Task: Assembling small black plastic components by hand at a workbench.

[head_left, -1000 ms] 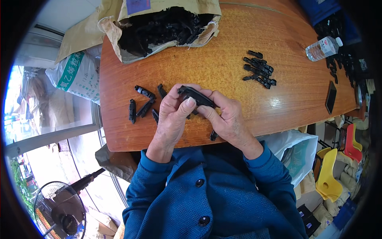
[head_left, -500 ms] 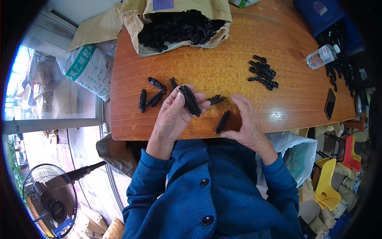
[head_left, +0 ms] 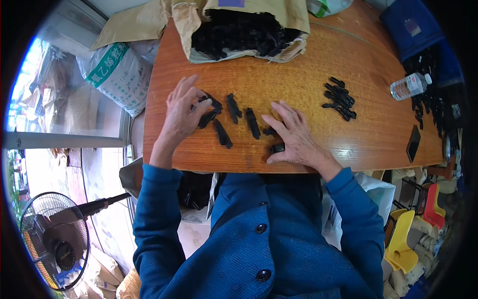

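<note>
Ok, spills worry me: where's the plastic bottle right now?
In the head view, the plastic bottle is on the right of the table, below the blue bin, beside scattered black parts.

white sack (head_left: 132,94) carries print (head_left: 106,64) and handwriting (head_left: 125,79), clear bottle (head_left: 400,91) a label (head_left: 414,84).

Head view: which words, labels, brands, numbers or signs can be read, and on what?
I won't copy wording, but it stands here:
White plastic sack with green band: large characters, smaller marks below.
Clear plastic bottle with white cap: label print too small.
Blue plastic bin: label too blurred.
Round black fan: hub lettering too small.
</note>
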`<action>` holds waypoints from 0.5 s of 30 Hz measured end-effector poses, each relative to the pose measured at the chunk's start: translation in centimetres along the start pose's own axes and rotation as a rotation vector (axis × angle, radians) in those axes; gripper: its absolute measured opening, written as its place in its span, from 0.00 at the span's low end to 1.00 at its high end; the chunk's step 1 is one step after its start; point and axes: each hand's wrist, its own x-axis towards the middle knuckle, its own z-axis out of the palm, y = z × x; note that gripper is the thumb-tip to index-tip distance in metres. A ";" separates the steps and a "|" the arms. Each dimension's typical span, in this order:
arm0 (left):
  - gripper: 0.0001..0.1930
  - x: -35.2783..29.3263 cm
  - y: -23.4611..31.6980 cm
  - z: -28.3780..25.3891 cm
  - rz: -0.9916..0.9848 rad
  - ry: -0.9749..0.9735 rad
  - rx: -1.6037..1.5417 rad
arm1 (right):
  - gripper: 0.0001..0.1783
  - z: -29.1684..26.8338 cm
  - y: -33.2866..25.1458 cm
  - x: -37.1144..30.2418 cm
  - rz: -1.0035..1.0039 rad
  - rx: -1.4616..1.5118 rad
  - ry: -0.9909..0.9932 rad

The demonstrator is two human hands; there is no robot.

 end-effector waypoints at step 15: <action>0.09 -9.5 -2.5 -0.3 -0.213 0.128 -0.247 | 0.49 7.1 -8.0 11.1 -0.374 0.075 -0.036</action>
